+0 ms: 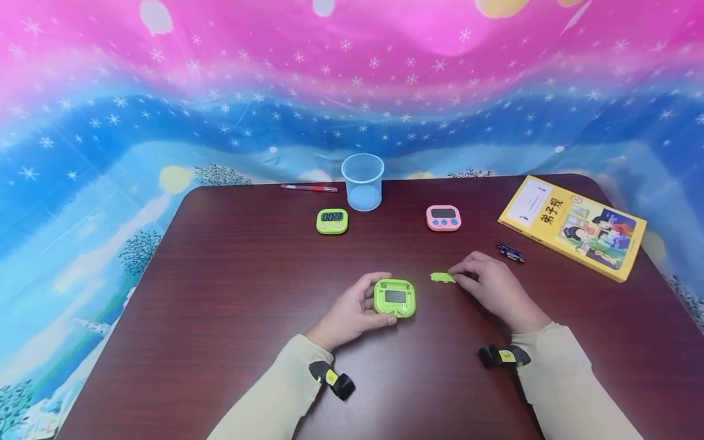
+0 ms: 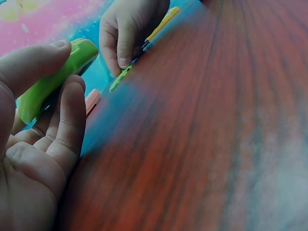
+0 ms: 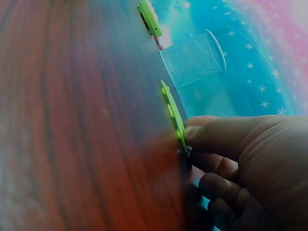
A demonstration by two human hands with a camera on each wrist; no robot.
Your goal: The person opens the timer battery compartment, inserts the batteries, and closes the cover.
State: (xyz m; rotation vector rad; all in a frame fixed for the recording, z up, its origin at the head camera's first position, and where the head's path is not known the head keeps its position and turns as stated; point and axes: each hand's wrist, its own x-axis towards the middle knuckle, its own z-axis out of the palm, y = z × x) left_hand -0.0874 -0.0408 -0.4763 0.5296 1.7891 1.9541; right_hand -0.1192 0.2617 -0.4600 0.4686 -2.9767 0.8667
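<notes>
A green digital timer (image 1: 395, 298) is gripped by its edge between the thumb and fingers of my left hand (image 1: 351, 313). Its back faces up in the head view, showing an uncovered battery slot along the far edge. To the right, my right hand (image 1: 493, 287) pinches the small green battery cover (image 1: 441, 277) at its right end between thumb and fingertips. The right wrist view shows the cover (image 3: 172, 111) edge-on, with little tabs along its side. Timer and cover are apart, both low over the tabletop.
Small dark-blue cylinders (image 1: 510, 252), apparently batteries, lie beyond the right hand. Farther back are a green timer (image 1: 332, 226), a pink timer (image 1: 443, 220), a translucent blue mesh cup (image 1: 363, 183) and a red pen (image 1: 309, 188). A yellow book (image 1: 572, 226) lies at the right of the table (image 1: 231, 293).
</notes>
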